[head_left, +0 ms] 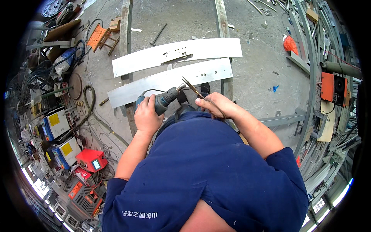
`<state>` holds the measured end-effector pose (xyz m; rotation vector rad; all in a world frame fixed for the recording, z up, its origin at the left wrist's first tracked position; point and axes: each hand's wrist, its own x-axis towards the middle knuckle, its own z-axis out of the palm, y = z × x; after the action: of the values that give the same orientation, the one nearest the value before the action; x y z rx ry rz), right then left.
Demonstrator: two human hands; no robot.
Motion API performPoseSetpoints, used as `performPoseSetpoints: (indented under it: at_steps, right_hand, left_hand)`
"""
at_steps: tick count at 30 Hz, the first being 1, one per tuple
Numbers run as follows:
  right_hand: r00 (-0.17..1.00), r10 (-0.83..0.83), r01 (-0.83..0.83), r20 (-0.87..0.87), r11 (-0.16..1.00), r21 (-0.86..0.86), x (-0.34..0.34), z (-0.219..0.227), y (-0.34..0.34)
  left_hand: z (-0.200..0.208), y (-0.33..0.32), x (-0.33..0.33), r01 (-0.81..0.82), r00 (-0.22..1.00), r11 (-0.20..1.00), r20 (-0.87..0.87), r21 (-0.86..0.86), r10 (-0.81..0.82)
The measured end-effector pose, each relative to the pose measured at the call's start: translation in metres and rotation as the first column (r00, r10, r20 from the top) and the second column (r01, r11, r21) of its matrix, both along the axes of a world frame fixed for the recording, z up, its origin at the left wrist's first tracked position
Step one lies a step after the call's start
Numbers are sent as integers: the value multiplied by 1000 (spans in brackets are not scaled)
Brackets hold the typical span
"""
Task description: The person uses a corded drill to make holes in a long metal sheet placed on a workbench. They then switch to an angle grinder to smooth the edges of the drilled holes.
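Note:
My left hand (148,115) is wrapped round a blue-and-black power drill (167,99), whose chuck points away to the right. The fingers of my right hand (216,104) close on a long, slim brown metal tool (192,87) that looks like pliers. Its far end is beside the drill's tip; I cannot tell whether they touch. Beneath both lies the nearer pale metal plate (141,89), with several round holes toward its right end. Just beyond it, a second pale plate (133,66) has small cut-outs and a narrow dark metal strip (176,59) on it.
Two metal rails (126,23) (221,17) support the plates. On the left stand a small orange-topped stool (96,36), cables, and a red machine (91,159). To the right are an orange-and-black machine (333,89), a red bag (290,45) and stacked metal lengths.

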<state>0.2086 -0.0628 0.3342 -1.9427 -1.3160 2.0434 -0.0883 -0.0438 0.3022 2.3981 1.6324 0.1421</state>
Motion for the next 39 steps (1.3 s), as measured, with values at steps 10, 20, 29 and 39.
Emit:
performPoseSetpoints:
  at_steps: [10,20,29,39]
  right_hand:
    - [883,-470,457,11,863,216,0,-33,-4]
    - [985,98,-165,143,782,601,14,5,-9]
    - [930,46,-338,365,500,797,-24,18,-6]
    - [960,265,-275,90,836,474,13,33,12]
  left_hand:
    - [19,14,-13,153,930,811,360,-565,76]
    - [13,11,-31,297,776,579,545,-760,317]
    - [11,15,-37,290,709,525,548,-800,444]
    - [21,8,-31,291,736,591,571,-753,365]
